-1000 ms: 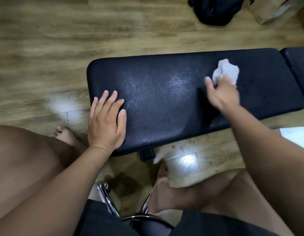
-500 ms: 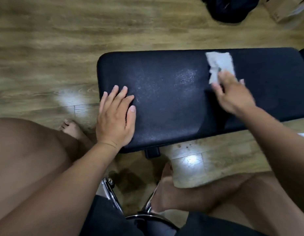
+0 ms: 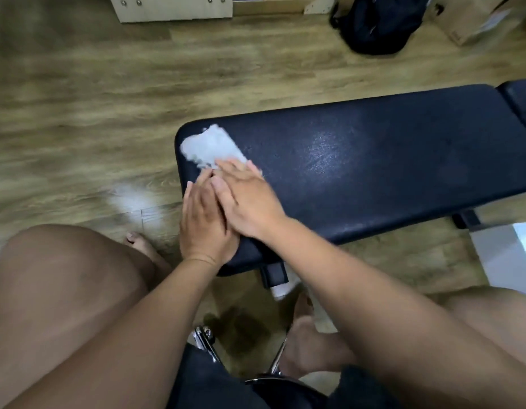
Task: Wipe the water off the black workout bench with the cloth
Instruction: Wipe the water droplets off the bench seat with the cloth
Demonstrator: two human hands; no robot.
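The black workout bench (image 3: pixel 388 160) runs from centre to the right edge, its pad glistening with a wet sheen near the middle. A white cloth (image 3: pixel 210 146) lies flattened on the bench's far left corner. My right hand (image 3: pixel 247 196) presses on the cloth's near edge with straight fingers. My left hand (image 3: pixel 204 222) rests flat on the bench's left end, partly under the right hand's edge.
Wood-look floor surrounds the bench. A black backpack (image 3: pixel 376 22) and a cardboard box (image 3: pixel 477 19) sit at the top right, wooden furniture (image 3: pixel 173 7) at the top. My bare knees, feet and a chrome chair base (image 3: pixel 208 340) fill the bottom.
My right hand has swept the cloth from the bench's right-middle part to its far left corner, meeting the left hand. The left hand stays on the bench's left end. The view shifted left.
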